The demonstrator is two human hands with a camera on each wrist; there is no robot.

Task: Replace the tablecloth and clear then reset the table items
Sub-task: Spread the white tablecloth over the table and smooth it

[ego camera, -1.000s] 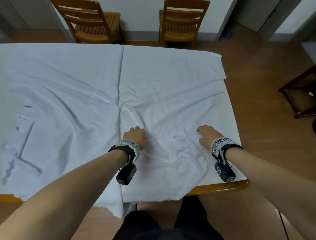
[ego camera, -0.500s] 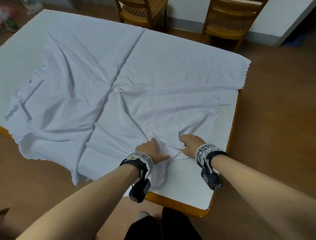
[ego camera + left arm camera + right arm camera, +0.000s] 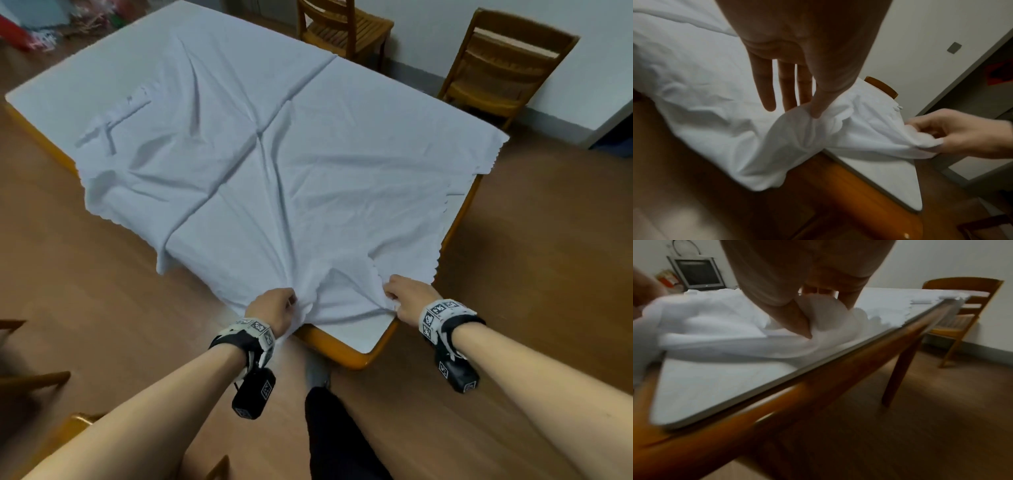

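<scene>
A white tablecloth (image 3: pixel 274 154) is lying rumpled across a long wood-edged bench (image 3: pixel 346 349), its creases fanning out from the near corner, where a bare patch of the pale bench top is showing. Two wooden chairs, one (image 3: pixel 342 27) by the far end and another (image 3: pixel 503 65) to the right of it, are standing against the wall behind the bench, well apart from the hands. Brown wooden flooring (image 3: pixel 102 308) is surrounding the bench, and a dark screen (image 3: pixel 698 272) is sitting low against the far wall. The left hand (image 3: pixel 274 308) is reaching forward at the near bench corner, its thumb pinching a bunched fold of the tablecloth against its fingers (image 3: pixel 766 91), which are pointing down fairly straight. The right hand (image 3: pixel 407 298) is hovering just beside it to the right, fingers curled and gripping the scalloped edge of the same cloth, lifting it slightly off the bench top. Both forearms are stretching out bare, each wearing a marked wristband with a small dark camera.
</scene>
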